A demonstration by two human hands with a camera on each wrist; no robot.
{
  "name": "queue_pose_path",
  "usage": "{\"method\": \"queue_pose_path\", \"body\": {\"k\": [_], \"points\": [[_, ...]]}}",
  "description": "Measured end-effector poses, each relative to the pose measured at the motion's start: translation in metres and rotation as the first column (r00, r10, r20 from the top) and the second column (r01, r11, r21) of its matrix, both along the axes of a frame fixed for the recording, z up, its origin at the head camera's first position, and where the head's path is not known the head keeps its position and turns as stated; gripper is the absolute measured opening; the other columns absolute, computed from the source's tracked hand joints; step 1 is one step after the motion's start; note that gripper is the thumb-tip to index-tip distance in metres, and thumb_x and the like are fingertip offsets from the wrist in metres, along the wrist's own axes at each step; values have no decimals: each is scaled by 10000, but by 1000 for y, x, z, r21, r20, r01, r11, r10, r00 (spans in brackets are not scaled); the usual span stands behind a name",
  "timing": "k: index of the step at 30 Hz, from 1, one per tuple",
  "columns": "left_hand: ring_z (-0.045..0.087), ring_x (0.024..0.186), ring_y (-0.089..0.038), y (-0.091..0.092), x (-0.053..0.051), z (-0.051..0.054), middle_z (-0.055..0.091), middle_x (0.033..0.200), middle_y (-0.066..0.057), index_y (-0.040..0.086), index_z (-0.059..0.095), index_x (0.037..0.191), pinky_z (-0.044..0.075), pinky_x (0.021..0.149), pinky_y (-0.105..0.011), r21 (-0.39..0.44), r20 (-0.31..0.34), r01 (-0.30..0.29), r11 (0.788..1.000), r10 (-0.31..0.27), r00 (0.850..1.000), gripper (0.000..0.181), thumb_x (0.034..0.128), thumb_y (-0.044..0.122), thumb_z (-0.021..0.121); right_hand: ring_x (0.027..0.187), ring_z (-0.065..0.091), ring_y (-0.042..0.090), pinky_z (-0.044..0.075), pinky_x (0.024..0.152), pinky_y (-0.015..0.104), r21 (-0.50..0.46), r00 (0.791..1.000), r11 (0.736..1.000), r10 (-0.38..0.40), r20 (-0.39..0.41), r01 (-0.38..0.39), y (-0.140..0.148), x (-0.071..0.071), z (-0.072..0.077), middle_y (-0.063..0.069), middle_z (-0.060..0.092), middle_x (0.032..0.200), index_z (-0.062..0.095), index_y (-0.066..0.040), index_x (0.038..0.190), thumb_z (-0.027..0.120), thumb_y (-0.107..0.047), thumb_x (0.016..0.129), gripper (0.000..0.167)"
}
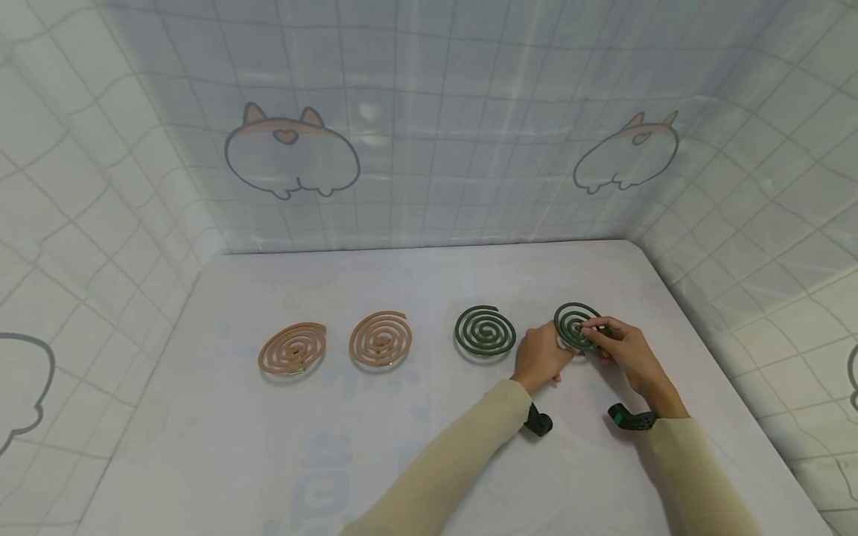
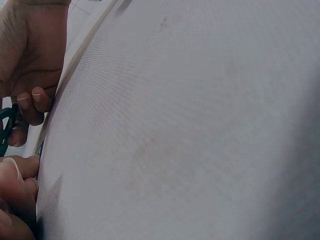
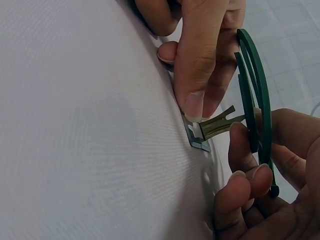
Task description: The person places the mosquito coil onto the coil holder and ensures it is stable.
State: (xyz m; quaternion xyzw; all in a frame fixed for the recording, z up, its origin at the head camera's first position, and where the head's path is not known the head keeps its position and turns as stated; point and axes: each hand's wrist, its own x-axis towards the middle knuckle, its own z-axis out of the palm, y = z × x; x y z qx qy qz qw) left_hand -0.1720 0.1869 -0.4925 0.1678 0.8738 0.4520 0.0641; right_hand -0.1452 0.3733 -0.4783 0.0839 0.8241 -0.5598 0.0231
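Observation:
A green mosquito coil (image 1: 570,316) stands tilted at the right of the table, its centre on a small metal coil stand (image 3: 216,126). The right hand (image 1: 626,353) pinches this coil near its middle between thumb and fingers. Just left of it, the left hand (image 1: 541,356) holds the stand's flat base down on the table, its thumb pressing there in the right wrist view. In the left wrist view, only fingertips of the left hand (image 2: 15,192) show, below the right hand (image 2: 37,55). Part of the coil is covered by the right hand's fingers.
To the left sit another green coil (image 1: 485,331) and two brown coils, one nearer the middle (image 1: 380,339) and one farther left (image 1: 293,348). They appear slightly raised. The white table (image 1: 429,461) meets tiled-pattern curtains (image 1: 429,149) behind and at both sides.

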Motion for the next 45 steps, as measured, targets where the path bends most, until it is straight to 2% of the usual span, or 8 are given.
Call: {"method": "queue_pose_path", "body": {"k": [5, 9, 21, 29, 37, 45], "points": [[482, 275, -31, 1, -1, -2, 482, 388, 109, 162, 649, 904, 400, 434, -163, 12, 12, 1, 1000, -1, 1000, 147, 926, 235, 775, 751, 517, 129, 497, 631, 247, 9, 1000, 1000, 0, 1, 0, 0, 0, -1, -72, 621, 950, 667, -22, 1233, 733, -349, 976, 421], [481, 276, -26, 0, -1, -2, 479, 388, 116, 164, 649, 911, 401, 440, -158, 14, -3, 5, 1000, -4, 1000, 149, 933, 247, 771, 724, 511, 123, 496, 621, 251, 21, 1000, 1000, 1, -3, -1, 0, -1, -3, -58, 616, 930, 668, -23, 1237, 731, -359, 976, 431], [492, 286, -29, -1, 1, -1, 494, 407, 115, 177, 655, 932, 406, 445, -154, 9, -9, 2, 1000, -2, 1000, 136, 928, 233, 779, 731, 511, 131, 486, 622, 260, -9, 1000, 1000, 16, 12, -16, 1, 0, -1, -72, 622, 939, 669, -28, 1246, 733, -361, 974, 435], [476, 275, -22, -1, 2, -1, 480, 397, 120, 161, 653, 914, 402, 424, -162, 33, -10, 10, 999, -10, 1000, 133, 926, 219, 772, 744, 517, 132, 495, 627, 256, -12, 1000, 1000, 14, 7, -14, 1, 1, -1, -78, 635, 947, 669, -23, 1235, 729, -353, 978, 423], [475, 274, -27, -1, 0, -1, 481, 405, 120, 161, 651, 917, 399, 423, -165, 27, -12, 7, 1000, -6, 1000, 135, 932, 229, 767, 744, 508, 126, 496, 632, 254, -7, 1000, 1000, 19, -4, -19, 1, 2, -1, -66, 622, 956, 644, 11, 1261, 718, -358, 985, 467], [475, 274, -25, -1, 1, 0, 482, 401, 121, 167, 655, 924, 404, 436, -155, 28, -8, 6, 1000, -6, 1000, 137, 940, 246, 766, 722, 507, 120, 500, 620, 254, -4, 1000, 1000, 11, -7, -12, 1, 1, -1, -65, 618, 940, 648, -1, 1252, 721, -352, 985, 447]]}}
